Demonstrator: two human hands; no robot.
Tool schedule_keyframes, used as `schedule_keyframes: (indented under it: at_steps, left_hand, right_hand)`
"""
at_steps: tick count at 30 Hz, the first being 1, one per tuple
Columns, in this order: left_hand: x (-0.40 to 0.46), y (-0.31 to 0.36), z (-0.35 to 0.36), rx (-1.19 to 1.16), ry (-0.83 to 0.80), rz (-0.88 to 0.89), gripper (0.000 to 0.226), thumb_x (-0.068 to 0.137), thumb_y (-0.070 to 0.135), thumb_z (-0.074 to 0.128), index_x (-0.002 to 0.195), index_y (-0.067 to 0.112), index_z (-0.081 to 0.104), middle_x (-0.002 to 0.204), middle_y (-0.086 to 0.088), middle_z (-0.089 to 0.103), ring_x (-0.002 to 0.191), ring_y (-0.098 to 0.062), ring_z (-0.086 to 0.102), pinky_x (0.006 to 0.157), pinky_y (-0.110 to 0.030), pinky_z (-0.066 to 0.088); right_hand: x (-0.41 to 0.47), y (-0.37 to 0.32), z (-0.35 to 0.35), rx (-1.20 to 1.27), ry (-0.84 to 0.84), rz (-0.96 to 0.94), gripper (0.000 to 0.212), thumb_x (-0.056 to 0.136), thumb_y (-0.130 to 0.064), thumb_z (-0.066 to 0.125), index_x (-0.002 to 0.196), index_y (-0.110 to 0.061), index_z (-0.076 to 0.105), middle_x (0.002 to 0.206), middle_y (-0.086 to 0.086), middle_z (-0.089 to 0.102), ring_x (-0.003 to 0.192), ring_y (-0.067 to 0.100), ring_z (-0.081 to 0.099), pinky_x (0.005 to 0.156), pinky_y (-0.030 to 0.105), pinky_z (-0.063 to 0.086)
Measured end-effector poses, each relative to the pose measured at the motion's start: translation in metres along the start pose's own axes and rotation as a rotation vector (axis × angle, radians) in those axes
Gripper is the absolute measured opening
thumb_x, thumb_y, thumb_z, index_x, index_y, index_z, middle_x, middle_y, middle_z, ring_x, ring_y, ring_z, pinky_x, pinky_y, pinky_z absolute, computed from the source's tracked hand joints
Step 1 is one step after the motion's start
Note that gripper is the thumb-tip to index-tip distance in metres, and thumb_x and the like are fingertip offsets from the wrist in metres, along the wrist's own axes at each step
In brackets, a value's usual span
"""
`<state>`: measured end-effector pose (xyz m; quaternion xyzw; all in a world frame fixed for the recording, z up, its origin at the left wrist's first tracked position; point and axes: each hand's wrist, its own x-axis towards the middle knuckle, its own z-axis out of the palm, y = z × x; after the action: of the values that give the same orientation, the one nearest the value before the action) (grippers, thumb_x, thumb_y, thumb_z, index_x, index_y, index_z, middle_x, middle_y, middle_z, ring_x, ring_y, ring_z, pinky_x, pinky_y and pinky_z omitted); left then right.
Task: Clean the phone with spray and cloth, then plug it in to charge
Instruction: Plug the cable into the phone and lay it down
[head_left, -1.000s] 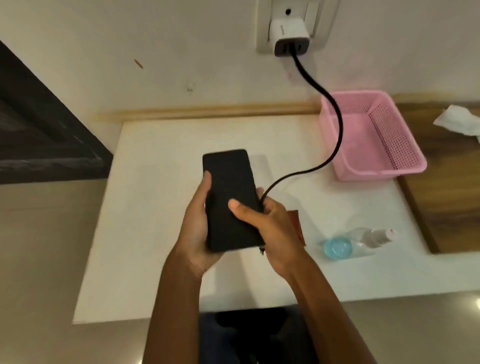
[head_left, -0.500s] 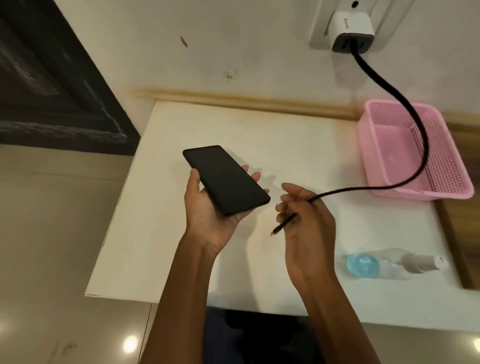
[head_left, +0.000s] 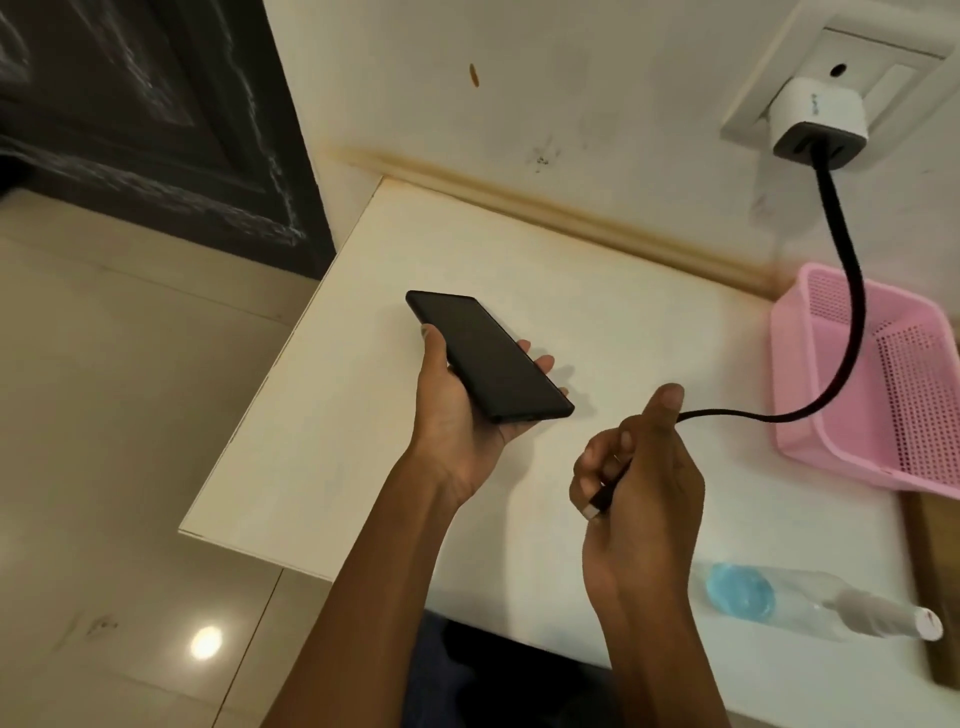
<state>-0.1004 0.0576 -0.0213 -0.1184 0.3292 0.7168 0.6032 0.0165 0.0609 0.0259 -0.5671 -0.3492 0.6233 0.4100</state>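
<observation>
- Left hand (head_left: 462, 415) up over the white worktop (head_left: 322, 441), palm cupped under one black phone (head_left: 488, 356), thumb on its near edge, fingertips curling up the far side.
- Phone sits tilted, dark screen up, its lower end aimed toward the right hand, the two apart.
- Right hand (head_left: 639, 478) just beside the left, fingers curled round one black cable (head_left: 841, 322); the connector tip (head_left: 597, 504) pokes out below the knuckles, unplugged from the phone.
- From the right hand's thumb the cable runs off to the right, bends up across one pink basket (head_left: 878, 384), and climbs to one white charger (head_left: 821, 122) in the wall socket (head_left: 831, 67), well beyond both hands.
- The basket stands to the right of the right hand, against the wall; the cable passes in front of its near-left corner.
- One clear spray bottle (head_left: 810, 605) lies on its side below and right of the right wrist, blue liquid at the base, white nozzle pointing right.
- Between phone end and connector: only bare worktop showing.
- Left of the left hand, beyond the worktop edge, pale floor tiles (head_left: 114, 467) and a dark panelled door (head_left: 156, 119).
- Count: two hands, one phone, one cable, one charger, one basket, one bottle.
</observation>
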Motion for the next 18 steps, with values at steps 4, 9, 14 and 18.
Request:
schedule_keyframes:
  at_steps: [4,9,14,18]
  left_hand:
    - [0.0,0.0,0.0,0.006,0.013,0.003,0.059,0.093,0.065,0.028,0.113,0.019,0.059,0.127,-0.016,0.061,0.112,-0.035,0.063,0.091,-0.058,0.049]
    - [-0.001,-0.001,0.0,0.025,0.012,0.027,0.061,0.093,0.065,0.025,0.099,0.017,0.064,0.125,-0.017,0.063,0.11,-0.034,0.064,0.088,-0.055,0.052]
    - [0.0,0.0,-0.001,0.004,0.015,0.035,0.065,0.093,0.066,0.022,0.108,0.016,0.059,0.13,-0.017,0.06,0.11,-0.032,0.064,0.093,-0.054,0.05]
    - [0.0,0.0,-0.001,-0.027,0.014,0.045,0.065,0.093,0.066,0.022,0.11,0.015,0.058,0.128,-0.016,0.06,0.11,-0.033,0.064,0.09,-0.053,0.052]
  right_hand:
    - [0.002,-0.004,-0.002,0.166,-0.115,0.089,0.058,0.098,-0.033,0.033,0.041,-0.022,0.043,0.039,-0.001,0.047,0.032,0.009,0.033,0.034,0.016,0.022]
    - [0.003,-0.002,-0.002,0.212,-0.393,0.022,0.048,0.091,-0.011,0.031,0.053,-0.02,0.059,0.053,0.002,0.06,0.036,0.01,0.043,0.037,0.014,0.028]
    - [-0.001,0.006,0.001,0.108,-0.242,-0.168,0.007,0.087,-0.003,0.054,0.083,-0.007,0.059,0.077,0.008,0.069,0.062,0.025,0.068,0.058,0.026,0.056]
    - [0.0,0.01,0.0,-0.063,-0.161,-0.338,0.012,0.075,-0.003,0.07,0.082,-0.011,0.064,0.077,0.004,0.071,0.069,0.028,0.07,0.066,0.029,0.058]
